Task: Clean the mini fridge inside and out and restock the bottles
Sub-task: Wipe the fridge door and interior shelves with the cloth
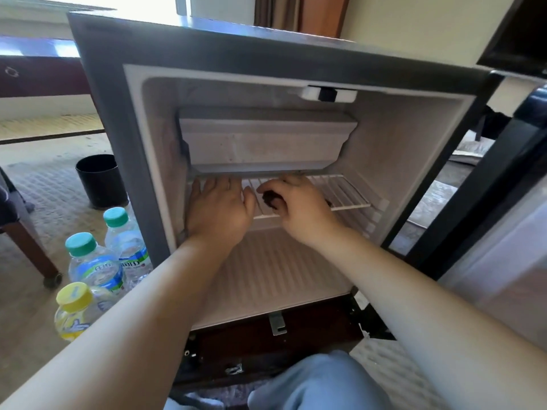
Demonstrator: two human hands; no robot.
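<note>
The mini fridge [100,84] stands on the floor in the middle of the view, with its door [503,261] swung open to the right. Inside, a freezer box [263,140] sits at the top and a white wire shelf [346,192] spans the cabinet just below it. A control knob [327,94] is fixed to the ceiling of the cabinet, right of centre.

Both arms reach into the cabinet.
- The left hand [220,208] lies palm down on the left part of the wire shelf, with its fingers straight and pointing to the far wall. It holds nothing.
- The right hand [299,205] rests on the middle of the shelf, just beside the left hand. Its fingers are curled round a small dark object [270,199]; what this object is cannot be told.

No bottles are inside the fridge. Three bottles stand on the carpet to its left:
- a far green-capped bottle [127,241], just beside the cabinet;
- a near green-capped bottle [88,261];
- a yellow-capped bottle [74,312], nearest, partly hidden by the left forearm.

A black bin [102,180] stands farther off, behind the bottles. A knee in light blue cloth [319,380] shows at the near edge.
</note>
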